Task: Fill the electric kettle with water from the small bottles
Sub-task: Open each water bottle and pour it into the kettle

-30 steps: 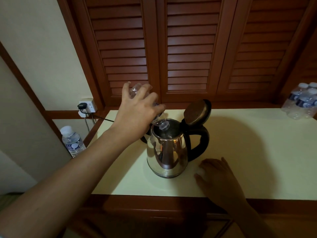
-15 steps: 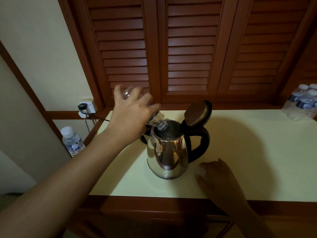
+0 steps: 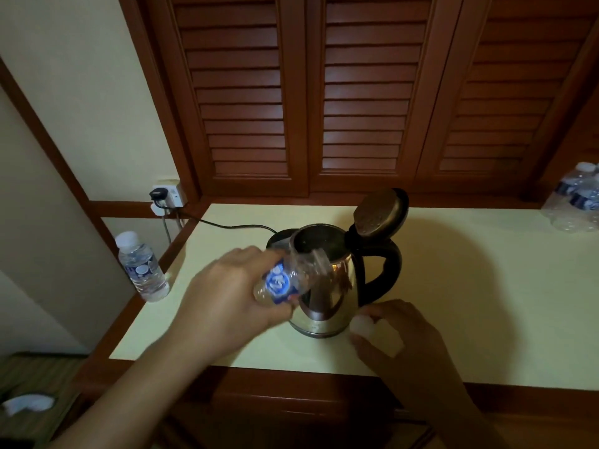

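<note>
**Grips: 2**
- My left grip [image 3: 223,306] is wrapped around one small bottle [image 3: 288,280], fingers and thumb curled about its blue-labelled body. The bottle is tilted, with its open neck pointing up and to the right at the near rim of the kettle [image 3: 337,296]. Motion blur hides whether the neck touches the rim.
- My right grip [image 3: 408,338] rests on the tabletop [image 3: 486,303] just beside the kettle's base, on its right. Its fingers are curled over one white object [image 3: 369,328], which is too blurred to identify.

**Kettle: 1**
- The kettle is steel-bodied and stands upright near the middle of the tabletop.
- Its one lid [image 3: 379,212] is hinged up and open.
- Its one black handle [image 3: 385,270] faces right.
- One cord [image 3: 233,225] runs from behind the kettle to the wall socket [image 3: 168,196] at the left.

**Other bottles**
- One capped bottle [image 3: 141,267] stands upright just beside the tabletop's left edge. I cannot tell what it stands on.
- A cluster of bottles [image 3: 577,199] stands at the far right of the tabletop, well apart from the kettle. At least two are visible. The frame edge cuts off the cluster, so I cannot give an exact count.

**Background**
- Three louvred door panels [image 3: 363,92] stand behind the tabletop.
</note>
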The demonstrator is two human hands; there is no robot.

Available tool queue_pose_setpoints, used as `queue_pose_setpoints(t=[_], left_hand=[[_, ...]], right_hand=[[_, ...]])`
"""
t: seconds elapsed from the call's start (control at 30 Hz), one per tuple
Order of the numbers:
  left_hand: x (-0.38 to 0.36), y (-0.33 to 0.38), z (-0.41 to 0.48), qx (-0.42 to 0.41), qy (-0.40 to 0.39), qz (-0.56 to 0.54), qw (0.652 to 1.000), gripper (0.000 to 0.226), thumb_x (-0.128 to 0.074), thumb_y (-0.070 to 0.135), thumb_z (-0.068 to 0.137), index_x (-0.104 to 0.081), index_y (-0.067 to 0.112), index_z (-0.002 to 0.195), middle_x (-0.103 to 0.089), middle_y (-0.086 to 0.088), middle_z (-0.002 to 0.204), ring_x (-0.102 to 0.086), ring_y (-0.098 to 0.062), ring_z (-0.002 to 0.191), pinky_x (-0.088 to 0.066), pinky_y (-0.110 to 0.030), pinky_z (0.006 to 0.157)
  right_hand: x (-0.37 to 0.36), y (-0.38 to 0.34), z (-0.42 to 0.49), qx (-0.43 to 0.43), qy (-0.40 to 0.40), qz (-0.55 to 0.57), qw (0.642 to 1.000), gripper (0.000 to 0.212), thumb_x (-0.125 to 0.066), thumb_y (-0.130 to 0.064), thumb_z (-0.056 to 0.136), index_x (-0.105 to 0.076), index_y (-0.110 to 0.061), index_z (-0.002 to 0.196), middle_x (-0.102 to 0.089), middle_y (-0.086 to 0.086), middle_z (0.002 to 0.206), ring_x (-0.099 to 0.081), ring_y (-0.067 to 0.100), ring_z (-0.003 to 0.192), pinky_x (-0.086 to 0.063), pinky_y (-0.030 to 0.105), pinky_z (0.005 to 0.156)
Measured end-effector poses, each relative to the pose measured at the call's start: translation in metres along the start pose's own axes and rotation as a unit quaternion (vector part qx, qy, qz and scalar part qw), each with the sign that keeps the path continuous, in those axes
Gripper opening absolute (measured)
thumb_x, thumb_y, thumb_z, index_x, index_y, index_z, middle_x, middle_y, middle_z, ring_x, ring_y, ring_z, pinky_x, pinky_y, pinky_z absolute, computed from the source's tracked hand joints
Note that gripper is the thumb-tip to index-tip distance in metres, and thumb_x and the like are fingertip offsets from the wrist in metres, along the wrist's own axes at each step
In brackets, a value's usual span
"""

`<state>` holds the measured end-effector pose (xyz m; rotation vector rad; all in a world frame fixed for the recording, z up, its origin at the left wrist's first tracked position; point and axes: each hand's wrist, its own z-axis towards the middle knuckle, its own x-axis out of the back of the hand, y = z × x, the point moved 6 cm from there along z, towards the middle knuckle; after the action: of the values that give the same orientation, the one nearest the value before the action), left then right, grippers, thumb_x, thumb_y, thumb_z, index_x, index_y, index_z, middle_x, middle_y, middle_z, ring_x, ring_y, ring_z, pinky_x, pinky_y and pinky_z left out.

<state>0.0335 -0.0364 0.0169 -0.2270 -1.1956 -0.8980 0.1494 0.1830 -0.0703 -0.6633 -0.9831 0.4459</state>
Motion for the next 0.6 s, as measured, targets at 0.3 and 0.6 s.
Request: queue_pose_setpoints(t=[0.3,0.6], left_hand=[[-0.016,0.004,-0.028,0.003,-0.071,-0.032,0.997,0.061,-0.065,0.067,0.071,-0.065,0.04,0.126,-0.063,0.021,0.1,-0.059,-0.003,0.08,-0.037,-0.009,0.061],[-0.018,0.001,-0.034,0.026,-0.098,-0.173,0.98,0.059,-0.076,0.062,0.069,-0.066,0.041,0.123,-0.065,0.021,0.099,-0.067,-0.004,0.087,-0.053,-0.018,0.069]], right_hand=[[0.021,-0.061,0.024,0.048,-0.049,0.058,0.996,0.043,-0.073,-0.054,0.077,-0.071,-0.041,0.119,-0.069,-0.024,0.11,-0.063,-0.008,0.095,-0.042,0.005,0.079],[0.019,-0.075,0.028,0.049,-0.066,0.087,0.993,0.039,-0.075,-0.051,0.072,-0.069,-0.051,0.11,-0.069,-0.026,0.108,-0.063,-0.004,0.104,-0.044,0.006,0.081]])
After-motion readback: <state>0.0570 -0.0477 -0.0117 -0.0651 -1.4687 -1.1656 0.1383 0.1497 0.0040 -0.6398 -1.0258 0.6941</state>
